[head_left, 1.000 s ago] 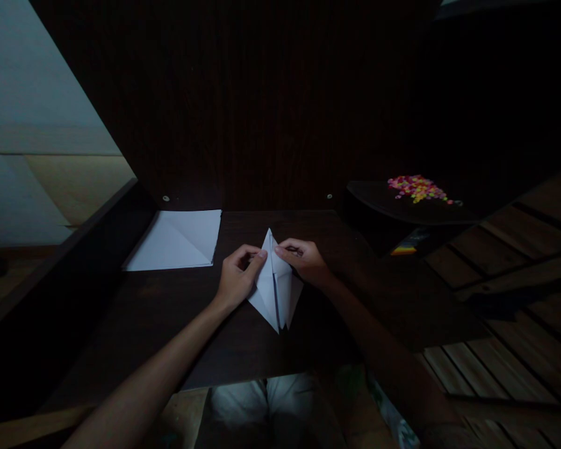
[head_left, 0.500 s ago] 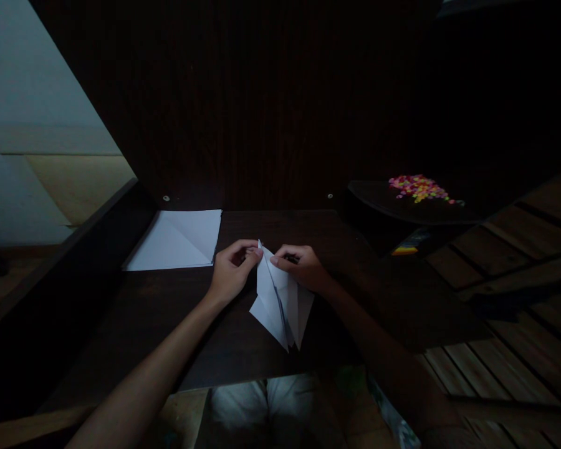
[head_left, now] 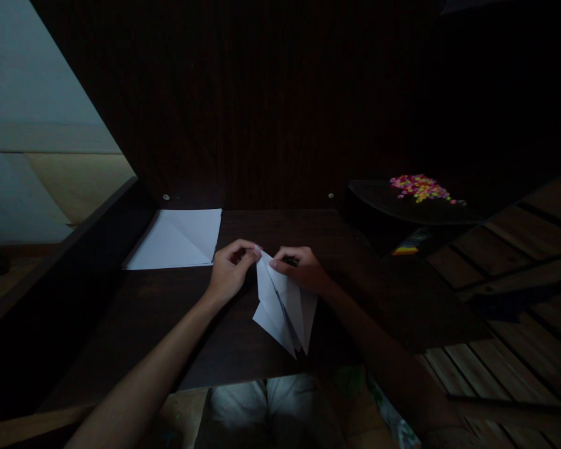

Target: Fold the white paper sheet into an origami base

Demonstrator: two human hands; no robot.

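A folded white paper (head_left: 280,299) hangs between my hands above the dark desk, with its narrow tip pointing away from me and several loose points spreading toward me. A dark slit runs down its middle. My left hand (head_left: 231,268) pinches the tip between thumb and fingers. Just to the right, my right hand (head_left: 302,268) grips the paper's upper right edge, thumb on top. The fingers behind the paper are partly hidden.
A stack of white paper sheets (head_left: 177,240) with a diagonal crease lies at the back left. Small pink and yellow pieces (head_left: 421,187) sit heaped on a dark rounded shelf (head_left: 378,196) at the right. A low side panel (head_left: 75,249) borders the desk's left.
The paper's lower points have swung slightly right and toward me. My left fingers now cover the tip that stuck out before. Both hands keep their hold.
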